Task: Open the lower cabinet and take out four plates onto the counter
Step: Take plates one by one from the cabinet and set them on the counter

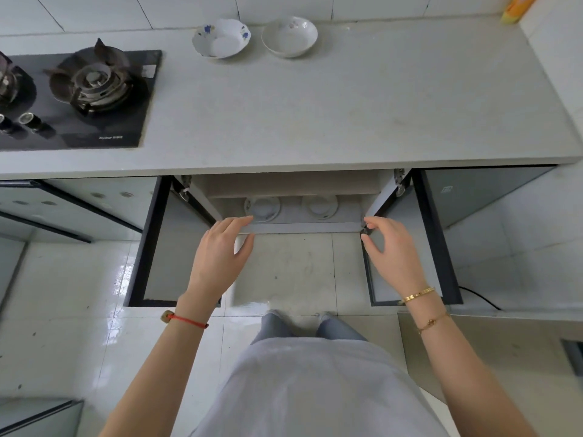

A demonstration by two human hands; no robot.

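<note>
A view from above of a kitchen counter (315,121) with a lower cabinet (290,184) standing open beneath its front edge; all places here are given relative to that cabinet. Far to the left of it and up on the counter sits a black gas hob (79,96) with a dark burner. Directly left of the cabinet opening, the left door (157,247) swings outward toward the viewer, dark-framed with a pale panel. The left hand (220,257) reaches toward the cabinet's front left, fingers loosely spread and curled, holding nothing; its fingertips sit at the bottom front edge of the cabinet, and a red cord bracelet circles the wrist. Inside the cabinet, on its floor, lie two white plates (263,208), side by side and partly shadowed, one left of centre and one right of centre. Above the cabinet, at the back of the counter near the tiled wall, sit two more white dishes (220,37) side by side, the left one with blue flowers, the right one plain and deeper. The right hand (391,247) hovers at the cabinet's front right corner, fingers curved and empty, gold bracelets on the wrist. Behind it the right door (438,247) stands open. Far up and right of the cabinet, an orange and yellow packet (517,7) leans in the counter's corner
</note>
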